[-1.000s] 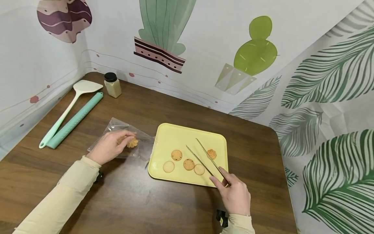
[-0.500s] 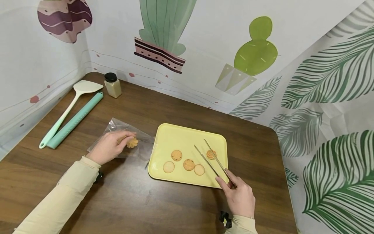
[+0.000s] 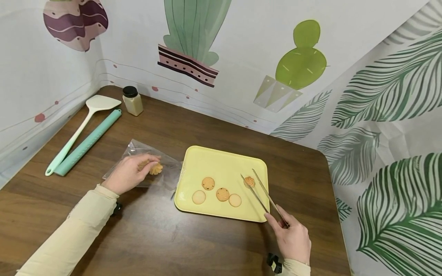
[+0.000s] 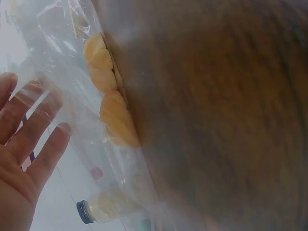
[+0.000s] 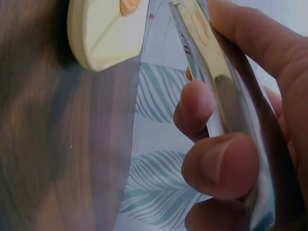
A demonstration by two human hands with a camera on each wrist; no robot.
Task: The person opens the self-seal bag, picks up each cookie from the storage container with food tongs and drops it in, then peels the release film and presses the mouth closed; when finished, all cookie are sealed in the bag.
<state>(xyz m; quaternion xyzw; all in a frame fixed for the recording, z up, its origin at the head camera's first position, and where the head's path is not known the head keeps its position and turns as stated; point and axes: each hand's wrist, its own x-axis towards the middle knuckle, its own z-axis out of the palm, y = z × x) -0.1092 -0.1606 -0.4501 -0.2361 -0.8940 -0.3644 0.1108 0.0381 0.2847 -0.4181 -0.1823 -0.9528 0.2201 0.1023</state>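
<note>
My right hand (image 3: 293, 239) grips metal tongs (image 3: 255, 194) over the right side of a yellow tray (image 3: 221, 159). The tongs' arms stand apart on either side of a swirled cookie (image 3: 249, 182); contact cannot be told. Several round cookies (image 3: 222, 194) lie flat to its left. Beside the tray, my left hand (image 3: 129, 172) holds the upper film of a clear plastic bag (image 3: 169, 163). Swirled cookies (image 4: 115, 120) sit inside that bag, partly hidden by the hand in the head view. The right wrist view shows fingers curled along the tongs (image 5: 233, 110).
At the back left stands a jar (image 3: 132, 103) with a black lid. A pale spatula (image 3: 77, 132) and a teal stick-like tool (image 3: 89, 142) lie along the left side of the wooden table (image 3: 207, 128). Patterned cloth (image 3: 241, 38) hangs behind.
My right hand has moved right and toward the near edge, bringing the tongs' tips from the tray's middle to around the swirled cookie. The left hand and bag have stayed put.
</note>
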